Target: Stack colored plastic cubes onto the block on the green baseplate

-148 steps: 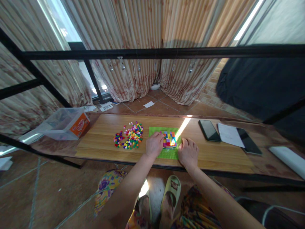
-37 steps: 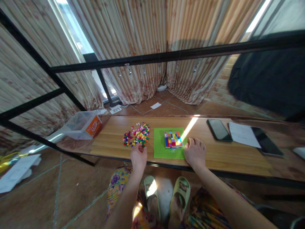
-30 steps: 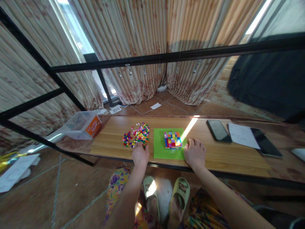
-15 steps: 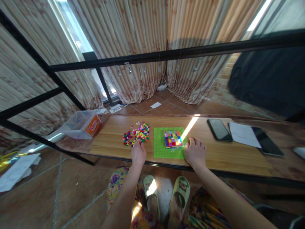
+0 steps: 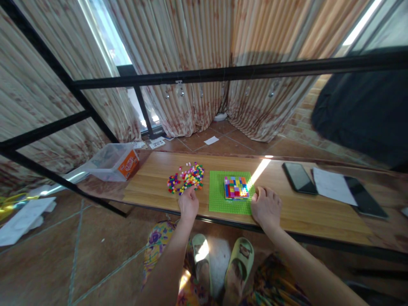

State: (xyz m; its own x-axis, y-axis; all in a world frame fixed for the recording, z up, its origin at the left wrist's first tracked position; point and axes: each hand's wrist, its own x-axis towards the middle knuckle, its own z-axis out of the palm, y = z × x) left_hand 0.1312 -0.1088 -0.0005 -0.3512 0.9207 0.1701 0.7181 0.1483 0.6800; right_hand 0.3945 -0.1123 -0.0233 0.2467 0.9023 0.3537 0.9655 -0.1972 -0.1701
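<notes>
My left hand (image 5: 189, 204) is at the near edge of a pile of small coloured building bricks (image 5: 193, 174). Its fingers are drawn together in a pinch over the bricks, and whatever lies between the fingertips is too small to make out. My right hand (image 5: 267, 207) rests on the right edge of a green baseplate (image 5: 217, 204), fingers curled over and thumb side against the plate. On the plate stands a low block of multicoloured bricks (image 5: 236, 188), built up in layers, with sunlight falling on its right side.
The wooden board (image 5: 146, 182) lies on a narrow table. At the left stands a clear plastic box (image 5: 108, 163) with an orange label. To the right lie a phone (image 5: 299, 178), a white paper (image 5: 334, 186) and a dark tablet-like device (image 5: 365, 197). A black rail (image 5: 204, 76) crosses beyond the table.
My left hand went from the brick block on the baseplate to the loose pile and has stayed there, shifting slightly among the bricks. My right hand stays at the plate's edge. The view has shifted.
</notes>
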